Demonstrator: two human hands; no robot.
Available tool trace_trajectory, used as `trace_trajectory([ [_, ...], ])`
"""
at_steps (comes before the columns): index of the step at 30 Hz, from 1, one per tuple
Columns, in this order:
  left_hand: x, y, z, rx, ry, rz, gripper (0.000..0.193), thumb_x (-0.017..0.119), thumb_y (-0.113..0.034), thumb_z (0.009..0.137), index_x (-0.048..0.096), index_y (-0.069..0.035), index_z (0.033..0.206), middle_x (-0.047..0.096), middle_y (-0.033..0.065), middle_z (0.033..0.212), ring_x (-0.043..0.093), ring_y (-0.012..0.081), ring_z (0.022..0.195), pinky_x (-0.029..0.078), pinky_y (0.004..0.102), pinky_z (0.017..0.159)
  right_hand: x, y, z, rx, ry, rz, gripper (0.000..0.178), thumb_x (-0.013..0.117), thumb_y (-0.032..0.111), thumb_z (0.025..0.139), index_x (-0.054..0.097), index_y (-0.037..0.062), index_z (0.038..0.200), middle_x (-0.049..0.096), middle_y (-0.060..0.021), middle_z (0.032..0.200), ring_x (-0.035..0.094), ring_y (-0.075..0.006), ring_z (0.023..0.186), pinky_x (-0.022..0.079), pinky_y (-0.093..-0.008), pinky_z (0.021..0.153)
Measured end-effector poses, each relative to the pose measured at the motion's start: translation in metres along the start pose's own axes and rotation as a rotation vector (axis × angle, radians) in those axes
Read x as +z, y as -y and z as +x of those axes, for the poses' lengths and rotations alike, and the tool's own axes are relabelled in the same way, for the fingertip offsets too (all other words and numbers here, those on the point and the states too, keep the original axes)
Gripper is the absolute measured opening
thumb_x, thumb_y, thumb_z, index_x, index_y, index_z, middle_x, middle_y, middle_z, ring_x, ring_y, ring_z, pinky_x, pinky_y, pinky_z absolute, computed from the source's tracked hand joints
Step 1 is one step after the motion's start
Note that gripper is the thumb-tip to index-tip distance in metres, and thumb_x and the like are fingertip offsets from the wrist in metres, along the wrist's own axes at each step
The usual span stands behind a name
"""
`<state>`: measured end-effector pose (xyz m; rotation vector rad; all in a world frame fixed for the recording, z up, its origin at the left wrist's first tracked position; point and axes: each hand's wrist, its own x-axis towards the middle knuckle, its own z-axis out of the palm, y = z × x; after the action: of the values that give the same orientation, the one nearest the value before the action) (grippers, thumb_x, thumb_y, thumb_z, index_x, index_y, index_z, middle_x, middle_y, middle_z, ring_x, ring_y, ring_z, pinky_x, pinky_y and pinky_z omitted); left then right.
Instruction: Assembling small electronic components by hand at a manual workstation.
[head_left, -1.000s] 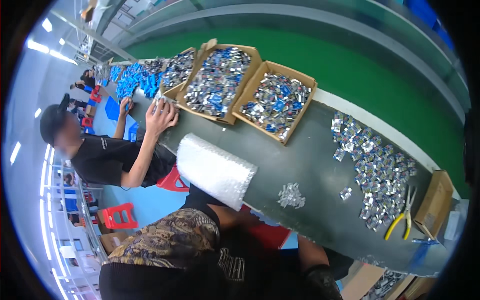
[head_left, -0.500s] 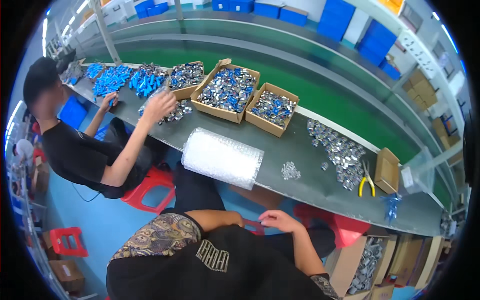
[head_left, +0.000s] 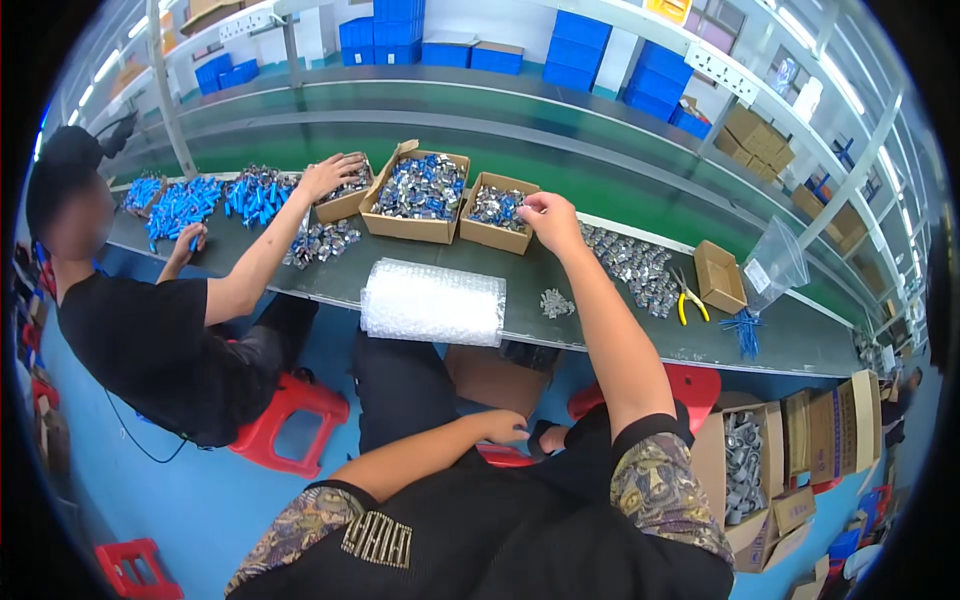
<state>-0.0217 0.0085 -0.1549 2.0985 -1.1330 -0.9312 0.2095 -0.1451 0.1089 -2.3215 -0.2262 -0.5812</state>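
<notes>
My right hand (head_left: 548,216) reaches over the right edge of the smaller cardboard box (head_left: 497,239), its fingers pinched together. Whatever may be between the fingertips is too small to make out. That box holds many small silver and blue metal parts (head_left: 495,205). Low over my lap, my left hand (head_left: 503,426) has its fingers curled together, and I cannot see what is inside them. On the bench to the right of the box lies a spread of small metal parts (head_left: 640,270). A little heap of tiny silver pieces (head_left: 556,303) lies nearer the front edge.
A bubble-wrap roll (head_left: 433,303) lies at the bench's front edge. Beyond it stands a larger filled box (head_left: 410,226). Yellow-handled pliers (head_left: 690,300) and an open cardboard box (head_left: 720,277) are at right. A co-worker (head_left: 150,330) at left handles blue-sleeved parts (head_left: 185,208).
My right hand has risen from my lap to the smaller box. My left hand stays low. The view has shifted, and the co-worker's hand has moved to a box behind the loose parts.
</notes>
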Motion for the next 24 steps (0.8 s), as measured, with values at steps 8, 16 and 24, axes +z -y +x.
trace_trajectory([
  [8,-0.001,0.023,0.002,-0.096,0.135,0.001,0.039,0.063,-0.038,0.087,0.07,-0.005,0.108,0.068,0.0205,0.107,0.065,0.0355,0.098,0.051,0.0409,0.085,-0.022,0.068,-0.044,-0.317,-0.127,0.022,0.029,0.079,0.008,0.074,0.069,0.0037,0.101,0.065,-0.0085,0.09,0.063,-0.0206,0.084,0.051,-0.0309,0.075],
  [16,-0.175,-0.112,-0.12,0.38,0.03,-1.158,0.044,0.053,-0.027,0.101,0.05,0.003,0.133,0.065,0.0187,0.115,0.066,0.0252,0.102,0.052,0.0382,0.091,-0.069,0.127,-0.146,-0.265,-0.098,0.292,0.031,0.082,0.002,0.067,0.069,0.0025,0.096,0.063,-0.0115,0.094,0.063,-0.0227,0.088,0.053,-0.0326,0.076],
  [24,-0.19,-0.155,-0.101,0.328,-0.657,-1.157,0.036,0.059,-0.007,0.096,0.052,0.005,0.129,0.066,0.0162,0.112,0.067,0.0185,0.098,0.056,0.0316,0.084,-0.077,0.096,-0.185,-0.077,0.003,0.359,0.046,0.081,0.0,0.066,0.066,0.0017,0.109,0.064,-0.0124,0.097,0.064,-0.0229,0.086,0.052,-0.0302,0.073],
])
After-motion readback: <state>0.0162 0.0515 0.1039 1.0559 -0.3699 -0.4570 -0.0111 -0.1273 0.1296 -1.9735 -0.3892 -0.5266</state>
